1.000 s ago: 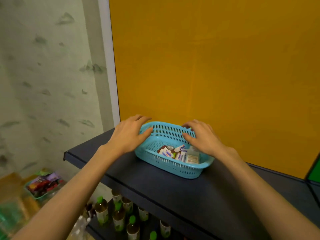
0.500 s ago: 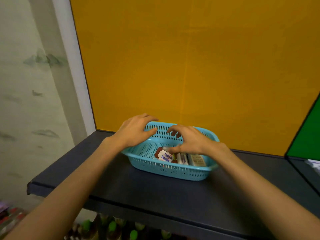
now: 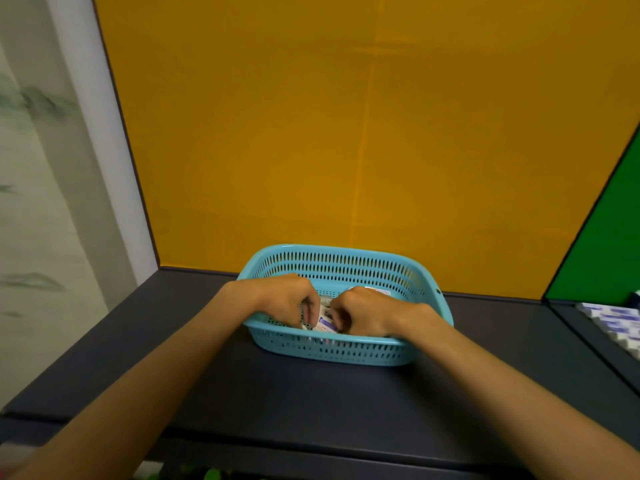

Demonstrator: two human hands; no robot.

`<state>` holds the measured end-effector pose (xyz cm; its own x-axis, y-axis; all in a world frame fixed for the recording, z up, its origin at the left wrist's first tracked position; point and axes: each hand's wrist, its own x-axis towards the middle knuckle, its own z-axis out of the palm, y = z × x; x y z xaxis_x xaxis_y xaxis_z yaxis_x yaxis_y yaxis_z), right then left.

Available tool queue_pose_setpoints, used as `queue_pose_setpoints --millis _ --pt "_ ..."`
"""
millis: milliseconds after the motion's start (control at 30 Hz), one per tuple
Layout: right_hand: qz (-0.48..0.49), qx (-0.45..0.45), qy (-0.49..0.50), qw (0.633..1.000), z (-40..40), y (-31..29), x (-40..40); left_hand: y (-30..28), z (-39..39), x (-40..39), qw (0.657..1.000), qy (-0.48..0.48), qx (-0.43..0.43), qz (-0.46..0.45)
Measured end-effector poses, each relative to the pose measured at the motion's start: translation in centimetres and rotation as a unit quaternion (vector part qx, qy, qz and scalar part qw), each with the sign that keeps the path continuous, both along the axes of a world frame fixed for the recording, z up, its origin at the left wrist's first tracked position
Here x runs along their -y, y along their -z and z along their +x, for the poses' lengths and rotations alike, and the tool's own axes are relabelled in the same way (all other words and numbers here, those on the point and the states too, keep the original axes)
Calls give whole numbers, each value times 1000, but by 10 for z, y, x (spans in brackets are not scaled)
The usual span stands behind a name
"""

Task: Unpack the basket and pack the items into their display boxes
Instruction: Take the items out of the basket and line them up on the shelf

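Both hands down inside the blue basket [image 3: 346, 348] on the dark shelf [image 3: 311, 393], knuckles nearly touching: left hand [image 3: 287, 301] and right hand [image 3: 363, 310] each with fingers curled down onto the small packets [image 3: 325, 322] lying between them. Cannot tell whether either hand actually grips a packet. Well off to the right of the right hand, white-and-blue boxes [image 3: 613, 322] on the neighbouring shelf.
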<state>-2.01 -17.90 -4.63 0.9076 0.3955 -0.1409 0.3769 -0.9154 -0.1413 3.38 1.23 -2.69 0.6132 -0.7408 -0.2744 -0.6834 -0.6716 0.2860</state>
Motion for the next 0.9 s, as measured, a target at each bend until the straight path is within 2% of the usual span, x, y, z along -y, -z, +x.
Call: queue_pose_setpoints --millis 333,733,900 --pt "-11 29 22 999 13 5 1 15 12 7 999 -30 -10 4" --pt "-13 58 -5 998 28 5 -16 21 25 -7 997 -56 55 23" --pt "-35 43 -7 998 30 9 -25 15 24 -20 995 -60 78 -25"
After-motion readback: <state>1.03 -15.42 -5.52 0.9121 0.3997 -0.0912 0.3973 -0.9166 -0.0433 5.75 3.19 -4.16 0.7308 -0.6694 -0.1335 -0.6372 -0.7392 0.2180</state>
